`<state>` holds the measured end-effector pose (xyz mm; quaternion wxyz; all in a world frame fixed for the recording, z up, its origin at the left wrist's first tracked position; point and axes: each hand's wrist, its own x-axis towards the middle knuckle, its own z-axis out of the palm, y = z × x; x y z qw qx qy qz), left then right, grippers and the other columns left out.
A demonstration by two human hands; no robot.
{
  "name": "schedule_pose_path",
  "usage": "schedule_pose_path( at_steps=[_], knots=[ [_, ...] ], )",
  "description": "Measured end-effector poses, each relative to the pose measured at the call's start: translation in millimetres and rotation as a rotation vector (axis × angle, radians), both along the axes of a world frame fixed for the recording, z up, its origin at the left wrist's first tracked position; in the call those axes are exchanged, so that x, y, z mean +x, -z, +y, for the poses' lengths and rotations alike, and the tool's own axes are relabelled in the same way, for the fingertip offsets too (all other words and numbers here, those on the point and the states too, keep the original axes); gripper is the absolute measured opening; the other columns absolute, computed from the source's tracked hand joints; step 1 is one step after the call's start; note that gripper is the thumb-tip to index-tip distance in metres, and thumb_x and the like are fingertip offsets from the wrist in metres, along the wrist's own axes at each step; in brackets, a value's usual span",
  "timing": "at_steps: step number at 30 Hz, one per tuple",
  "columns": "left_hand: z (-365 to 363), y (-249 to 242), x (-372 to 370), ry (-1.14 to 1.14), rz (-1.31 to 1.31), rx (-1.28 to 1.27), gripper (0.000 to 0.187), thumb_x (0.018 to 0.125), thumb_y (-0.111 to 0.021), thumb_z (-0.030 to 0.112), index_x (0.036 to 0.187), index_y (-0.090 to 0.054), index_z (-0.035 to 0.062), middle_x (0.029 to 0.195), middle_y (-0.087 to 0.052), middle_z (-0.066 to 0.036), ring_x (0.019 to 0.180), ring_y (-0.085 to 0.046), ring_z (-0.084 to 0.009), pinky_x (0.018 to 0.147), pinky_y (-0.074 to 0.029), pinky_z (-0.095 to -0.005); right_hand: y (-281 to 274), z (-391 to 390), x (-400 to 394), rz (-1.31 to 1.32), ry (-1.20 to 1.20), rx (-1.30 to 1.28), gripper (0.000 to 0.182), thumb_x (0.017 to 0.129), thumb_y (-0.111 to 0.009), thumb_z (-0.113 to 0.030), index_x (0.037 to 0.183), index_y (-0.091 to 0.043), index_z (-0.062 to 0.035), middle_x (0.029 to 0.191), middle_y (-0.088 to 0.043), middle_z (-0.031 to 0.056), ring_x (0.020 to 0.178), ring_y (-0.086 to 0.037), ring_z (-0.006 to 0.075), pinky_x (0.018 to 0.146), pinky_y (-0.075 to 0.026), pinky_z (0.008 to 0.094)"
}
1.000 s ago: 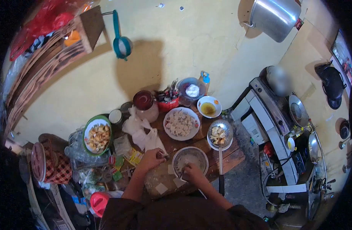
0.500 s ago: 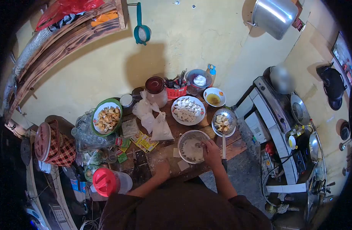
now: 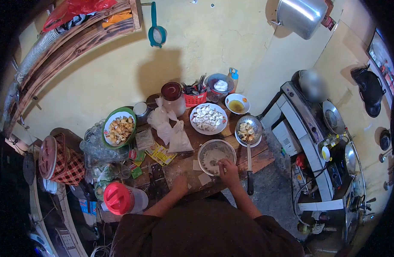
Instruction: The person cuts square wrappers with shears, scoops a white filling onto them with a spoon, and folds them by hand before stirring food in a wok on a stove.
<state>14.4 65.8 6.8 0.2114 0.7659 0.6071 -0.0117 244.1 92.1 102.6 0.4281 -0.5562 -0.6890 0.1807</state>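
My right hand (image 3: 230, 174) is at the near right side of a metal bowl (image 3: 200, 159) that holds a pale, greyish mixture. Its fingers reach in over the rim, pressed together; whatever they hold is too small to make out. My left hand (image 3: 179, 185) rests on the wooden table (image 3: 222, 190) to the left of the bowl, fingers laid on the wood, holding nothing visible. Just beyond the bowl stands a white plate (image 3: 225, 128) of pale cut pieces. To the right, a long-handled skimmer (image 3: 249, 156) with browned fried pieces lies across another bowl.
At left are a green-rimmed bowl (image 3: 106, 137) of fried pieces, plastic bags (image 3: 179, 139), yellow sachets (image 3: 162, 154) and a red-lidded jug (image 3: 119, 200). A bowl of yellow liquid (image 3: 236, 106) and a red cutlery basket (image 3: 195, 100) stand behind. The stove (image 3: 306, 115) is at right.
My right hand has shifted slightly left, its fingers now drawn together at the bowl's near right side. My left hand stays on the table. The view has shifted a little.
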Motion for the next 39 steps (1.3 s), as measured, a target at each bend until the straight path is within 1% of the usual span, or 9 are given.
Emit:
schedule_pose_path(
  at_steps=[5,13,23,29,32,34,36,37,39],
  knots=[
    [1,-16,1,-0.113,-0.128,-0.012,0.046,0.062,-0.066,0.003,0.105,-0.052,-0.0023,0.096,-0.057,-0.023,0.091,-0.057,-0.0373,0.077,-0.048,-0.0437,23,-12,-10,-0.029,-0.048,-0.004,0.009,0.083,-0.051,-0.007,0.085,-0.056,0.0009,0.085,-0.057,0.0165,0.078,-0.057,0.0338,0.066,-0.047,0.0381],
    [7,-22,-8,-0.143,0.059,-0.211,0.021,0.065,-0.06,0.004,0.086,-0.063,0.0,0.085,-0.062,-0.022,0.084,-0.06,-0.0376,0.073,-0.049,-0.0445,32,-21,-17,-0.017,0.016,0.006,0.012,0.082,-0.051,-0.006,0.091,-0.055,0.0,0.091,-0.055,0.0171,0.082,-0.057,0.0351,0.071,-0.047,0.0401],
    [-1,-18,-2,-0.109,-0.021,-0.009,0.023,0.062,-0.061,0.003,0.085,-0.06,0.0013,0.086,-0.061,-0.021,0.081,-0.06,-0.0385,0.071,-0.049,-0.0458,32,-21,-21,-0.074,-0.019,-0.016,0.01,0.081,-0.051,-0.005,0.088,-0.054,0.001,0.09,-0.053,0.018,0.08,-0.056,0.0367,0.068,-0.046,0.041],
    [-1,-27,0,-0.199,-0.121,-0.063,0.019,0.062,-0.062,0.006,0.08,-0.059,-0.0002,0.082,-0.061,-0.022,0.081,-0.06,-0.0371,0.071,-0.048,-0.0468,30,-18,-20,-0.047,-0.01,-0.064,0.009,0.081,-0.05,-0.005,0.086,-0.054,0.0015,0.087,-0.053,0.018,0.075,-0.056,0.0371,0.066,-0.045,0.0419],
    [11,-13,-15,-0.028,-0.144,-0.24,0.022,0.062,-0.066,0.013,0.077,-0.06,-0.001,0.076,-0.061,-0.021,0.076,-0.062,-0.0341,0.068,-0.049,-0.0435,27,-17,-19,-0.12,0.046,-0.092,0.009,0.081,-0.05,-0.005,0.084,-0.054,0.0024,0.084,-0.054,0.0187,0.076,-0.056,0.0373,0.066,-0.045,0.0417],
    [32,-18,-22,-0.113,-0.344,-0.269,0.022,0.064,-0.069,0.016,0.076,-0.062,0.0,0.072,-0.062,-0.016,0.07,-0.062,-0.025,0.063,-0.049,-0.0357,22,-17,-19,-0.1,0.05,-0.11,0.01,0.082,-0.049,-0.006,0.084,-0.054,0.0029,0.082,-0.054,0.019,0.077,-0.055,0.0378,0.067,-0.045,0.0419],
    [46,-47,-21,-0.343,-0.809,-0.412,0.017,0.071,-0.068,0.015,0.078,-0.062,0.001,0.074,-0.064,-0.01,0.066,-0.06,-0.0165,0.058,-0.046,-0.0267,21,-17,-20,-0.088,0.056,-0.107,0.012,0.083,-0.048,-0.007,0.084,-0.054,0.003,0.082,-0.054,0.0193,0.077,-0.055,0.0382,0.068,-0.044,0.0427],
    [53,-50,-19,-0.345,-0.809,-0.414,0.017,0.071,-0.068,0.015,0.078,-0.062,0.001,0.074,-0.064,-0.01,0.066,-0.06,-0.0165,0.058,-0.046,-0.0267,21,-18,-20,-0.076,0.06,-0.101,0.013,0.083,-0.047,-0.008,0.084,-0.054,0.0031,0.082,-0.055,0.0197,0.077,-0.055,0.0386,0.069,-0.044,0.0434],
    [62,-54,-8,-0.563,-1.278,-0.597,0.013,0.079,-0.063,0.011,0.088,-0.061,0.002,0.085,-0.064,-0.007,0.074,-0.062,-0.0145,0.062,-0.049,-0.0251,26,-17,-20,-0.092,0.055,-0.135,0.014,0.084,-0.047,-0.009,0.084,-0.053,0.0032,0.082,-0.055,0.0202,0.077,-0.054,0.0389,0.069,-0.043,0.0439]
  ],
)
